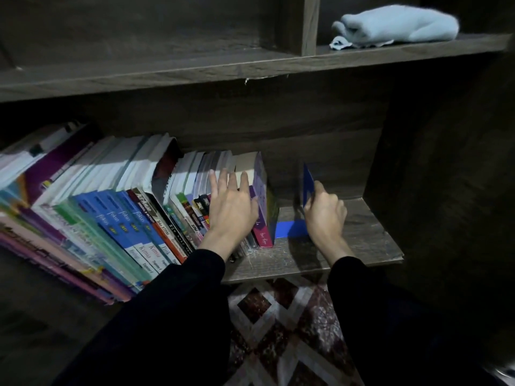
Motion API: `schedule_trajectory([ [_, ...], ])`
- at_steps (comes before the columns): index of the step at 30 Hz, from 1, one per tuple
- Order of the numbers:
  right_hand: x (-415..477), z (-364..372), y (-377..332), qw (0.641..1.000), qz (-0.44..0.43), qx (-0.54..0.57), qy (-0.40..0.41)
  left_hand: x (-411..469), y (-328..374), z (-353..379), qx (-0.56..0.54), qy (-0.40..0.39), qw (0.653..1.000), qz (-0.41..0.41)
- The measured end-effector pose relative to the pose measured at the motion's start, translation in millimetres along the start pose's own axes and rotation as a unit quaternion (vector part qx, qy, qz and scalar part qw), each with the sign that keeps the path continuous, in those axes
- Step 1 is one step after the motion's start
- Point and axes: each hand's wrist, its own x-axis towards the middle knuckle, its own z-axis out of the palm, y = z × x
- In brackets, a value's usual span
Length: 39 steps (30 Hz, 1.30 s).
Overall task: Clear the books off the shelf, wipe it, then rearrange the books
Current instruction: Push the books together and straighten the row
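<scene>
Row of books (125,207) stood spines-out along the shelf (362,235), stopping short of its right edge; left hand (232,207) lay straight-fingered on the end tops, right hand (324,213) gripped the upright blue bookend (308,182) just right of the purple end book (260,185), gap between.

Dim, light from upper left, shadowed corners, wide-angle bending

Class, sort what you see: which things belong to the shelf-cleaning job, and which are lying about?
Job: row of books, lower shelf, blue bookend held by the right hand, left hand on the books, light blue cloth.
Lying about: patterned rug.
</scene>
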Motion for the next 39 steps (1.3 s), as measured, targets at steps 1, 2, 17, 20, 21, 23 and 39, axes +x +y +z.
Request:
schedule_trajectory([
  [1, 0.1, 1.5, -2.4, 1.000, -0.001, 0.006, -0.003, 0.3, 0.2, -0.2, -0.001, 0.002, 1.000, -0.002],
  [2, 0.9, 2.6, -4.6, 1.000, 0.000, 0.016, -0.003, 0.9, 0.5, 0.0, -0.003, 0.003, 1.000, -0.007],
  [17, -7.8, 22.8, -33.0, 0.987, -0.026, 0.161, -0.004, 1.8, 0.7, -5.6, -0.035, 0.029, 0.999, -0.019],
  [20, -9.2, 29.5, -37.6, 0.985, -0.032, 0.167, -0.007, 0.6, -0.4, -3.2, -0.032, 0.039, 0.999, -0.008],
  [21, -9.1, 30.3, -37.8, 0.985, -0.031, 0.168, -0.004, 0.4, -1.6, -1.4, -0.030, 0.042, 0.999, -0.004],
  [23, -9.0, 30.6, -34.9, 0.987, -0.036, 0.158, -0.003, 0.9, -4.3, 2.4, -0.024, 0.054, 0.998, 0.004],
  [39, 31.2, 135.1, 26.4, 0.769, 0.234, 0.540, -0.249, -48.6, -30.9, 89.1, -0.096, 0.278, 0.948, -0.123],
])
